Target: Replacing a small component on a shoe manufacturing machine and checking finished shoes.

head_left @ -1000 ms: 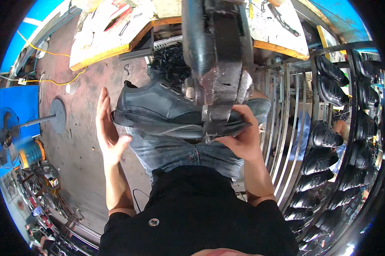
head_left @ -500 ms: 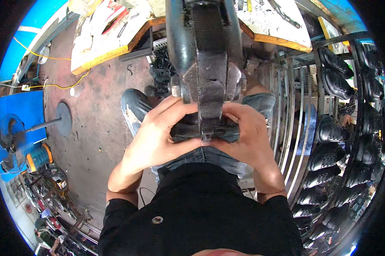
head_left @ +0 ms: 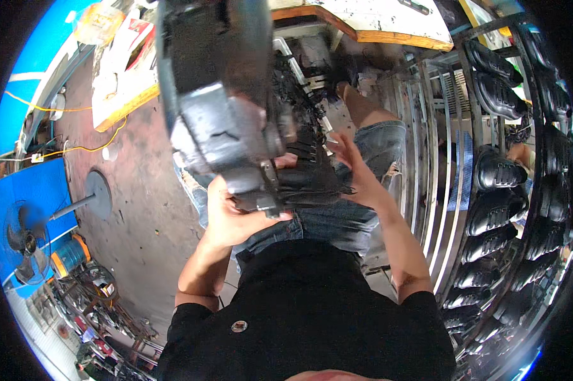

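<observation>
A big black machine head [head_left: 213, 108], blurred, hangs in front of me and hides part of my left hand. Below and beside its tip is a black shoe upper [head_left: 309, 184] with a row of slits or lace loops along it. My left hand [head_left: 226, 213] grips the upper's left side, its thumb along the near edge and fingertips showing past the machine. At the upper's right edge, my right hand [head_left: 361, 178] has its fingers spread; whether they touch it is unclear.
A rack [head_left: 490, 171] at right carries several black shoes. White-topped tables with wooden edges [head_left: 401, 39] stand ahead. Beyond the upper sits a white crate [head_left: 293, 57] with black pieces. A standing fan [head_left: 29, 241] and yellow cable [head_left: 77, 149] are at left.
In the view, the machine head has shifted left. My right hand has come off its two-sided hold and spread its fingers; more of the shoe upper shows now.
</observation>
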